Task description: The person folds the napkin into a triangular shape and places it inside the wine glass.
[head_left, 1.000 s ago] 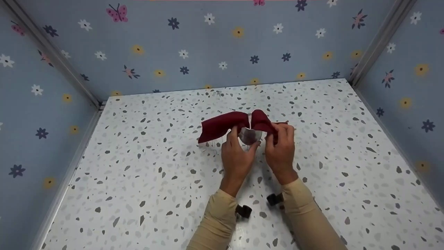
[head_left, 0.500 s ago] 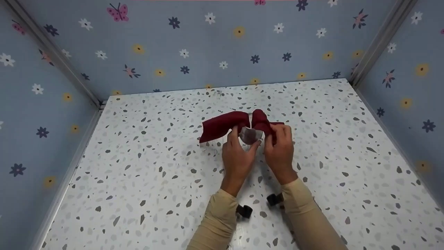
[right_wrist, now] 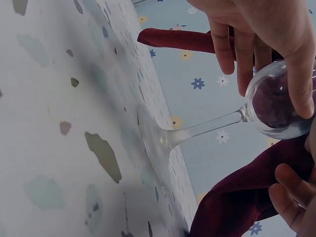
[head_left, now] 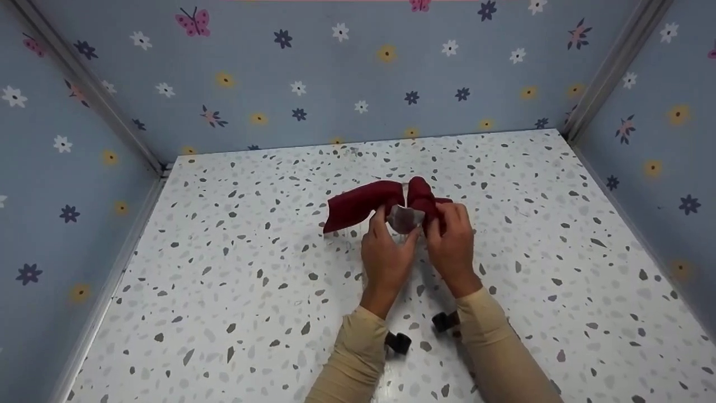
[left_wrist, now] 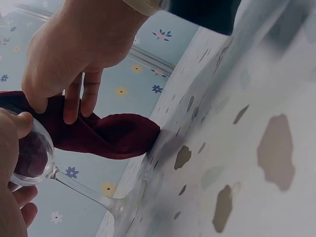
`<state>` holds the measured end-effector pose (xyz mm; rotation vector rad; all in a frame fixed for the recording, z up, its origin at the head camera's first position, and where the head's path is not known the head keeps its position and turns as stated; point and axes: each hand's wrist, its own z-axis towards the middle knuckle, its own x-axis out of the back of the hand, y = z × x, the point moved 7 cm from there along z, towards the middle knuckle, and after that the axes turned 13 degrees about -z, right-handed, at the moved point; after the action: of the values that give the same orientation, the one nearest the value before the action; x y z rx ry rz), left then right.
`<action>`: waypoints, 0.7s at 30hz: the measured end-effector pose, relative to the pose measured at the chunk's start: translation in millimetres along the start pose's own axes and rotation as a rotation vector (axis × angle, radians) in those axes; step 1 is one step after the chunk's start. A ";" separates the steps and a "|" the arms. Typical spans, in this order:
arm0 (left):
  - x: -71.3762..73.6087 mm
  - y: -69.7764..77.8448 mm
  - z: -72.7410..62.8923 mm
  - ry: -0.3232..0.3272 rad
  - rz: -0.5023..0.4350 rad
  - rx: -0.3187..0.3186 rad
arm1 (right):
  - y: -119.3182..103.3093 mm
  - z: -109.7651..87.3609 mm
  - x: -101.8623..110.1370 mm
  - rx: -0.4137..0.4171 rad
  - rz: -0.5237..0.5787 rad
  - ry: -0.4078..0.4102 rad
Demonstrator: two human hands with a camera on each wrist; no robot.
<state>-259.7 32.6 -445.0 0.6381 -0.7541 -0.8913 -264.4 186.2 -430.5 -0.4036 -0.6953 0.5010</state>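
A clear stemmed wine glass (head_left: 405, 219) stands on the speckled table, its bowl holding dark red cloth, as the right wrist view shows. My left hand (head_left: 387, 257) grips the bowl between thumb and fingers. The dark red cloth napkin (head_left: 363, 202) spreads out from the glass on both sides, one flap to the left and a bunched fold to the right. With its fingers, my right hand (head_left: 452, 246) pinches the right-hand part of the napkin beside the rim. The stem and foot (left_wrist: 86, 192) show in the left wrist view; in the head view the hands hide them.
The white table (head_left: 251, 313) has grey speckles. Blue panels with flowers and butterflies (head_left: 335, 73) close it off at the back, left and right, with grey metal posts (head_left: 609, 67) in the corners. A small black camera sits on each wrist.
The right end of the napkin has drawn inward, toward the glass. My right hand has shifted a little left, and my left hand slightly right, still on the bowl.
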 end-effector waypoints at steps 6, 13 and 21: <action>-1.9 -0.2 -2.7 0.004 0.011 0.018 | 5.0 -3.1 -0.8 -0.014 0.012 0.008; -2.0 -1.1 -1.9 0.005 0.007 0.024 | 6.4 -0.2 0.4 -0.021 0.023 0.021; -0.2 -0.7 -2.2 0.007 0.022 0.033 | 10.1 1.1 3.7 -0.028 0.061 0.045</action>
<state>-258.4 32.8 -446.9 0.6606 -0.7698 -0.8571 -265.7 196.7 -433.0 -0.4617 -0.6483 0.5386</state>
